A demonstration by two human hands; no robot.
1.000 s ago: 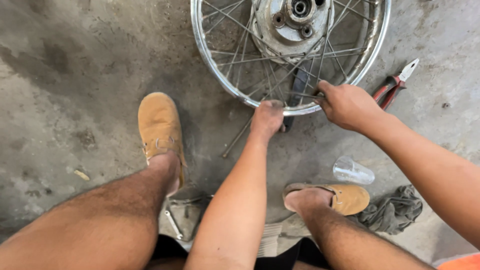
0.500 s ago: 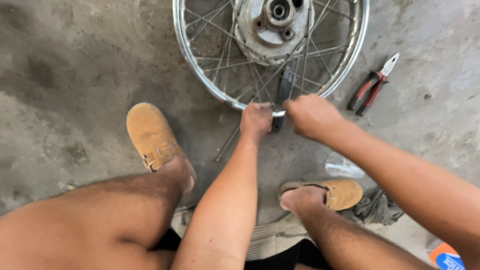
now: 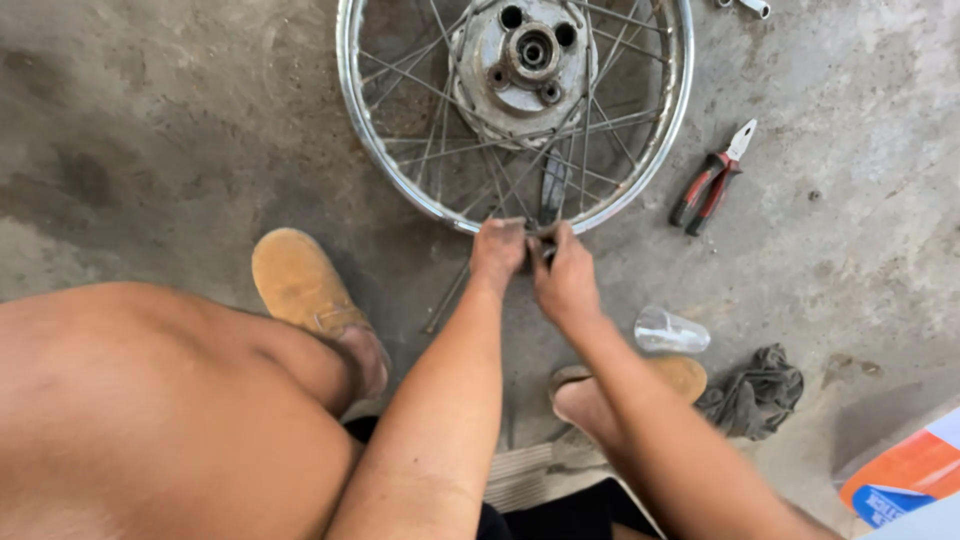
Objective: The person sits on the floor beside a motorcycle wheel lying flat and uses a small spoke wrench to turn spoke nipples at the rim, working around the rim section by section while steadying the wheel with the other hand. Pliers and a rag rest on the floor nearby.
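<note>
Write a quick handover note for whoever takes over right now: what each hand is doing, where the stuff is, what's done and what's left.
Left hand and right hand: both pinching at the near edge of the rim, close together; the grip itself is too small to make out.
Wheel lies flat on the concrete floor, hub up, spokes fitted.
Loose spoke on the floor below the rim.
Pliers right of the wheel, untouched; clear cup and rag nearer the right foot.
Done or left: cannot tell.

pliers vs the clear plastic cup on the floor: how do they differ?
The pliers are metal with red-and-black handles; the cup is clear plastic. The pliers lie right of the wheel rim, jaws pointing away; the cup lies tipped on its side nearer the right hand. Both rest untouched on the concrete.
</note>
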